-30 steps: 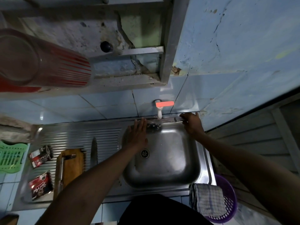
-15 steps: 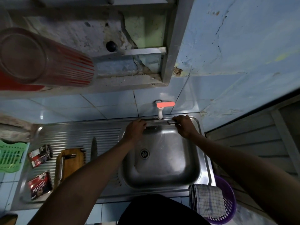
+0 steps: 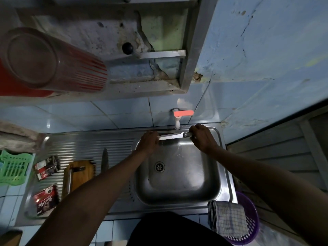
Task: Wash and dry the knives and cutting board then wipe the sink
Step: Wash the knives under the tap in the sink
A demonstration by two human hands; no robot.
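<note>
Over the far side of the steel sink point(image 3: 179, 197), under the white tap with an orange-red handle point(image 3: 182, 113), a knife point(image 3: 170, 136) lies level. My right hand point(image 3: 202, 139) grips its metal handle. My left hand point(image 3: 148, 143) is at the blade's tip, fingers curled over it. A second knife point(image 3: 105, 161) lies on the ribbed draining board. Beside that knife sits a wooden cutting board point(image 3: 78, 176) with a third knife point(image 3: 71, 178) on top.
A checked cloth point(image 3: 229, 221) hangs over a purple basket point(image 3: 252, 226) at the sink's near right corner. Two red and black packets point(image 3: 46, 198) and a green plastic rack point(image 3: 13, 167) lie at the left. A striped glass point(image 3: 53, 63) stands on the shelf above.
Both hands have risen from the sink's back wall toward the tap, and the knife's blade now shows level between them. My left hand has gone from flat to curled at the tip.
</note>
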